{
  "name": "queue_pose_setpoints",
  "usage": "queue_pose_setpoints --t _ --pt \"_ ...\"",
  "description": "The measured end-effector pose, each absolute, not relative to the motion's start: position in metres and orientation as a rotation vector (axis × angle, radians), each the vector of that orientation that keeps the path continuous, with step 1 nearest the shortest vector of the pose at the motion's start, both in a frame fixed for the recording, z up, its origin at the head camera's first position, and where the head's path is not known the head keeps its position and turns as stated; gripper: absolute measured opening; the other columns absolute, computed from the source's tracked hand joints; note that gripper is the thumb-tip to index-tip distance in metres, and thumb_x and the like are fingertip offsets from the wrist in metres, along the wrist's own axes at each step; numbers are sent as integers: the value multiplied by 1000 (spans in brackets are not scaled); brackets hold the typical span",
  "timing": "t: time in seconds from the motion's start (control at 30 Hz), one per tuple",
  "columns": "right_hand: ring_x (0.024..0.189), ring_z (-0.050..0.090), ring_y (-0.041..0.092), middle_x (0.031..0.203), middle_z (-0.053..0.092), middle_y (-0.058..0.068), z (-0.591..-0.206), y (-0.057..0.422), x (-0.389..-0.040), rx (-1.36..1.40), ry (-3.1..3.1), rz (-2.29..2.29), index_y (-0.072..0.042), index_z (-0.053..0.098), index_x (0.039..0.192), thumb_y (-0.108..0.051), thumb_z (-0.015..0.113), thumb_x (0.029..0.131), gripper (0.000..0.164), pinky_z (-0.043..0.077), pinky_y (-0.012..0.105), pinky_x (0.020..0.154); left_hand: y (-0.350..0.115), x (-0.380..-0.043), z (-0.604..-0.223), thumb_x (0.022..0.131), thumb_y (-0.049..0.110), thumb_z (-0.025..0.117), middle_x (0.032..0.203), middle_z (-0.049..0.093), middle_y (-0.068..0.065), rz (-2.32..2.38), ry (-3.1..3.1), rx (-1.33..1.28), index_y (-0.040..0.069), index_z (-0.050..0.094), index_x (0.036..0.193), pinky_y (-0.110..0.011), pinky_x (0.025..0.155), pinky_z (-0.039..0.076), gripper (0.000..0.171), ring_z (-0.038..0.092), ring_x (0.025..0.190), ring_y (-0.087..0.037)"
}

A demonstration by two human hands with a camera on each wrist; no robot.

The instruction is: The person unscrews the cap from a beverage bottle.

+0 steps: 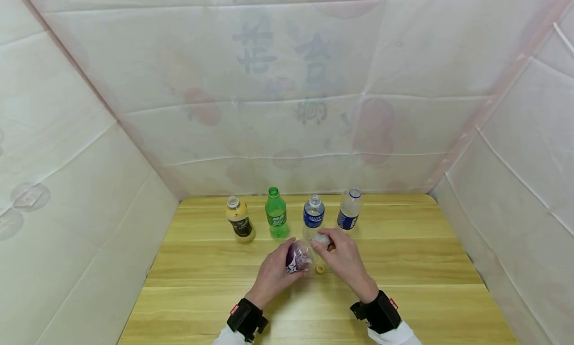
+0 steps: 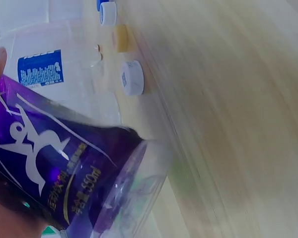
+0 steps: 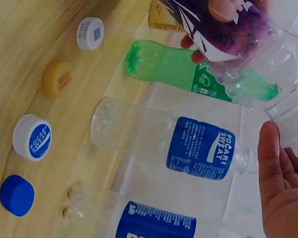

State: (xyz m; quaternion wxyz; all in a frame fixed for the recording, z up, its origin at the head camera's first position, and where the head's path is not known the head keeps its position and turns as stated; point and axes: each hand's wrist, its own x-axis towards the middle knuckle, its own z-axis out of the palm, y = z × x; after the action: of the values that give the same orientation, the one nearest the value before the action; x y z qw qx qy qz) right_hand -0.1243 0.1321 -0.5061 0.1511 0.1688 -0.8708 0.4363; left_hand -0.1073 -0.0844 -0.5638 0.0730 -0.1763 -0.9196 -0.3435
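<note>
My left hand [image 1: 272, 273] grips a clear bottle with a purple label [image 1: 298, 258], its neck tilted toward the right hand. With thumb and fingers, my right hand [image 1: 345, 260] pinches a whitish translucent cap [image 1: 321, 239] at the bottle's mouth. The right wrist view shows that cap [image 3: 292, 121] against the neck, with the thumb [image 3: 270, 144] beside it. In the left wrist view the purple label [image 2: 44, 158] carries a white figure, and the clear base faces the camera.
Behind the hands stand a yellow bottle [image 1: 240, 223], a green bottle [image 1: 276, 215], a Pocari Sweat bottle [image 1: 313, 215] and another blue-labelled bottle [image 1: 349, 213], all uncapped. Loose on the table lie a white cap [image 3: 90, 33], a yellow cap [image 3: 58, 78], a Pocari cap [image 3: 32, 137] and a blue cap [image 3: 17, 195].
</note>
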Motion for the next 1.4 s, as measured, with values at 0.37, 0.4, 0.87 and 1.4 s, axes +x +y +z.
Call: queue_pose_setpoints --t 0.37,0.4,0.87,1.4 --pt "89 66 18 109 70 9 -506 130 -122 390 -2564 1287 -1 66 128 -35 76 94 49 60 43 73 -80 -105 -561 74 26 95 134 64 -18 -1034 -2757 -498 2 48 147 -51 95 56 90 66 114 -34" --pt "90 66 19 109 70 8 -506 130 -121 391 -2561 1290 -1 66 127 -35 77 94 49 60 43 74 -79 -105 -562 74 26 95 134 64 -19 -1037 -2755 -494 2 48 147 -52 95 56 90 66 115 -35" --pt "90 70 19 106 75 7 -505 126 -119 412 -2459 1346 -5 72 117 -21 84 88 36 59 31 77 -79 -103 -563 75 24 94 135 64 -16 -1286 -2699 -497 5 51 144 -49 96 57 83 66 117 -30" --pt "92 71 18 109 75 11 -506 133 -122 654 -2340 1342 0 70 119 -12 80 90 34 61 31 74 -79 -101 -556 77 35 93 130 67 -14 -1269 -2751 -507 6 54 142 -46 93 58 81 68 112 -28"
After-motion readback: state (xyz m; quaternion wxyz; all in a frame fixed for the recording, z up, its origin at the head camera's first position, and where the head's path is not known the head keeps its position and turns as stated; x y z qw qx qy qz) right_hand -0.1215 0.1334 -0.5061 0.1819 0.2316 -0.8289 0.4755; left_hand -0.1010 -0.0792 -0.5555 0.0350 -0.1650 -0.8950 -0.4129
